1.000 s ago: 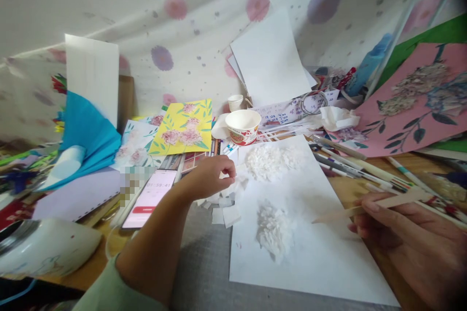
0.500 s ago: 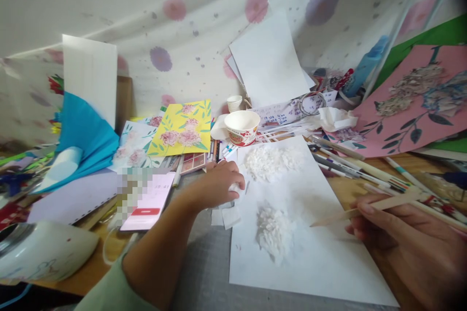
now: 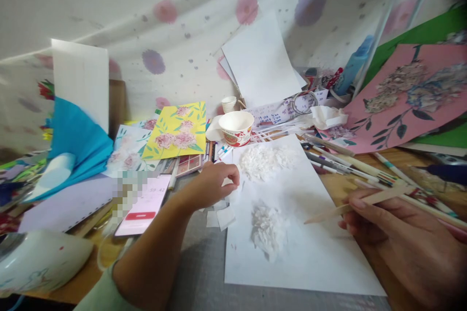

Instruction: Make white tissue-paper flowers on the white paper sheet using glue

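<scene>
My right hand (image 3: 397,233) grips a flat wooden stick (image 3: 386,196), its pointed tip over the right part of a white paper sheet (image 3: 310,262). On the sheet lie two clusters of crumpled white paper bits, a far cluster (image 3: 264,161) and a near cluster (image 3: 268,231). By the sheet's left edge my left hand (image 3: 219,182) is closed, thumb and forefinger curled together; whatever is between the tips cannot be made out. Small white paper squares (image 3: 225,217) lie just below that hand on the grey mat (image 3: 200,267).
Behind the sheet stands a white and red paper bowl (image 3: 237,129). Left are a phone (image 3: 146,209), a yellow flower picture (image 3: 178,131) and a white jar (image 3: 47,260). Pens and brushes (image 3: 346,160) crowd the right, below a pink flower picture (image 3: 419,97).
The whole view has shifted slightly, so things sit further left. My left thumb and forefinger have curled into a ring, and the white scrap seen at them earlier is not distinct now. The stick stays gripped.
</scene>
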A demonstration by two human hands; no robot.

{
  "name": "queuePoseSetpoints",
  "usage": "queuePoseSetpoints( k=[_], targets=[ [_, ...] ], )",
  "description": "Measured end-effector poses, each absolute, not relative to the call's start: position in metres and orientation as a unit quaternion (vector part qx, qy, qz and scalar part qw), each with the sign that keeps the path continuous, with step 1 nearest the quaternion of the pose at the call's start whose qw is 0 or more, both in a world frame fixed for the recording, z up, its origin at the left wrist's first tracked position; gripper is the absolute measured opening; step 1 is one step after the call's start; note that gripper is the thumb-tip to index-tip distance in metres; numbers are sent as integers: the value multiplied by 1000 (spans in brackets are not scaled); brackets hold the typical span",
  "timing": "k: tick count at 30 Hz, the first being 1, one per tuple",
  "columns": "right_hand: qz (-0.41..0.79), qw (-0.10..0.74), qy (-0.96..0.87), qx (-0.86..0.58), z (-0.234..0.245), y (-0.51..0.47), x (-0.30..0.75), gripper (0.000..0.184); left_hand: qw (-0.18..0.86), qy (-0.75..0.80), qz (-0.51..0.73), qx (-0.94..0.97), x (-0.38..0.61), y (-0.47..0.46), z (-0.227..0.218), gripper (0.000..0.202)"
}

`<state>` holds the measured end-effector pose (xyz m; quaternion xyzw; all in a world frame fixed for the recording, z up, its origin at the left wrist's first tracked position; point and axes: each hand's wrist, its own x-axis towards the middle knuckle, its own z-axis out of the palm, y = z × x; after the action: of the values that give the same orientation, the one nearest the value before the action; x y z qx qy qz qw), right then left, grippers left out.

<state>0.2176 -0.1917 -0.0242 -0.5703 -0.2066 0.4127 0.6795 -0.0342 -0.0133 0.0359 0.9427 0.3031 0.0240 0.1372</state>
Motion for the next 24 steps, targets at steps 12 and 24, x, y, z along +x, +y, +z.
queuePoseSetpoints(
  k=[12,24],
  targets=[
    [415,680,-254,-548,-27,-192,216,27,171,261,164,936,-20,-24,33,9],
    [330,693,-341,-543,-20,-193,213,24,240,245,103,934,28,-75,8,5]
  ],
)
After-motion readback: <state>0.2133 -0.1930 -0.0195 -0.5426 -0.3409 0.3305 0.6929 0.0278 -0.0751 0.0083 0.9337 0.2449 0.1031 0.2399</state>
